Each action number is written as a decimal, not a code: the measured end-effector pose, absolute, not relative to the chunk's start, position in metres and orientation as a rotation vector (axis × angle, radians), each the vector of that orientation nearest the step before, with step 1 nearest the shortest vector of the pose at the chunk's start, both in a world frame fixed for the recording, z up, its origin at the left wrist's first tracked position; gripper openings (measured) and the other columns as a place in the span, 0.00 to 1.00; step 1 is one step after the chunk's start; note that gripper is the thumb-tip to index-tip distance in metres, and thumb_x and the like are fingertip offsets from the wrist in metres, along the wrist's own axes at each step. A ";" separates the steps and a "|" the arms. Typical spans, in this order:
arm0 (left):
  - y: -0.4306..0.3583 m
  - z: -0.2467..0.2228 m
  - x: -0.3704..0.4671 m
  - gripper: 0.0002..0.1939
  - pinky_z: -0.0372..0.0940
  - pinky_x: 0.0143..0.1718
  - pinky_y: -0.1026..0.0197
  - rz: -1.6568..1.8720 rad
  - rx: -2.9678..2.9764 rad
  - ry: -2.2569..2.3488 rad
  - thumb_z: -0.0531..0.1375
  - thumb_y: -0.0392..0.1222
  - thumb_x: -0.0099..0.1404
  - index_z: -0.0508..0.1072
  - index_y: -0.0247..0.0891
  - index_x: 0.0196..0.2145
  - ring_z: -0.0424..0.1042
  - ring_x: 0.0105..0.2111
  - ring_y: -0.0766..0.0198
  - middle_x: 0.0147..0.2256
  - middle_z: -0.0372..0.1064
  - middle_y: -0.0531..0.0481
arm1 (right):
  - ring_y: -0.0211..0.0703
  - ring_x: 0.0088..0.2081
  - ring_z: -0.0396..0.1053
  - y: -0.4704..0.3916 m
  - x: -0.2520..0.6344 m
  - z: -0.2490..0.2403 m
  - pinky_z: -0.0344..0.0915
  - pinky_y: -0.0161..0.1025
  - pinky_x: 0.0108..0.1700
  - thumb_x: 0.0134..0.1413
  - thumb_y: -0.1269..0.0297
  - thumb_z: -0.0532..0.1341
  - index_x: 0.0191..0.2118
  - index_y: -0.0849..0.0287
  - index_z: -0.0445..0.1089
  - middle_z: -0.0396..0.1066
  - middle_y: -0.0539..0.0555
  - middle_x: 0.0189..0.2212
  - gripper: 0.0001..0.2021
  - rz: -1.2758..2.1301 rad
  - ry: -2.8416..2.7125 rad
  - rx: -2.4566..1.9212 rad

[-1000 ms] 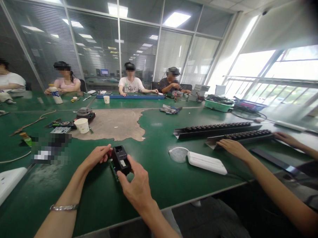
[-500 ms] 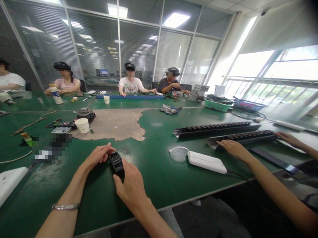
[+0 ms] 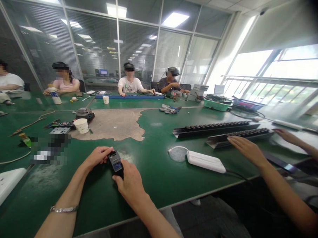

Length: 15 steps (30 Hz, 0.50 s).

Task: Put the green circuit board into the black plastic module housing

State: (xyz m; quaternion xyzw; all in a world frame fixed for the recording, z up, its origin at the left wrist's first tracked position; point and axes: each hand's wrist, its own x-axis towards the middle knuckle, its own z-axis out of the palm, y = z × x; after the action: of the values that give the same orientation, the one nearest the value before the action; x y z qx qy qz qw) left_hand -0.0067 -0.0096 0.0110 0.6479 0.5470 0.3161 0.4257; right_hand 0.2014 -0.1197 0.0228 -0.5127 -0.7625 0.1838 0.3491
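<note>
Gripping a small black module (image 3: 115, 162) from both sides: left hand (image 3: 96, 157) fingers curled shut on its far-left end, right hand (image 3: 129, 183) fingers closed on its near end. Module is a boxy plastic block, grey-blue label on top, held just above the green worktop (image 3: 156, 175) near its front edge. Worktop mat is matte, with a worn bare patch farther back. Just right: a flat white rounded-edge box (image 3: 206, 161). A co-worker's hand (image 3: 246, 147) rests on a long black ribbed strip (image 3: 237, 136).
</note>
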 end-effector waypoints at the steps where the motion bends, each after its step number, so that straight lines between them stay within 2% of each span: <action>1: -0.009 0.011 -0.007 0.34 0.53 0.17 0.67 0.803 1.617 1.367 0.55 0.68 0.60 0.76 0.32 0.43 0.60 0.15 0.68 0.17 0.61 0.57 | 0.52 0.49 0.67 -0.118 0.201 0.025 0.65 0.47 0.52 0.51 0.67 0.67 0.54 0.59 0.62 0.70 0.58 0.46 0.25 0.462 -1.987 -1.335; 8: -0.007 0.009 -0.008 0.33 0.57 0.19 0.66 0.869 1.567 1.367 0.55 0.68 0.60 0.76 0.31 0.38 0.63 0.17 0.67 0.18 0.65 0.54 | 0.51 0.45 0.68 -0.107 0.204 0.044 0.65 0.44 0.47 0.50 0.64 0.68 0.45 0.57 0.64 0.71 0.56 0.44 0.18 0.359 -2.158 -1.364; 15: -0.005 0.006 -0.009 0.34 0.59 0.21 0.65 0.930 1.459 1.344 0.58 0.69 0.58 0.76 0.31 0.40 0.66 0.19 0.66 0.20 0.67 0.53 | 0.54 0.43 0.71 -0.078 0.213 0.057 0.66 0.43 0.43 0.46 0.54 0.71 0.44 0.58 0.64 0.73 0.58 0.40 0.24 0.244 -2.406 -1.331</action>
State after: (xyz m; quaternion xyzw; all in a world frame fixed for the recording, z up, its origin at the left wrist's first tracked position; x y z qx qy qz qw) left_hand -0.0087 -0.0050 0.0064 0.5921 0.5456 0.3774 0.4575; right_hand 0.2134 -0.0777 0.0572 -0.4734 -0.8559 0.0869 0.1893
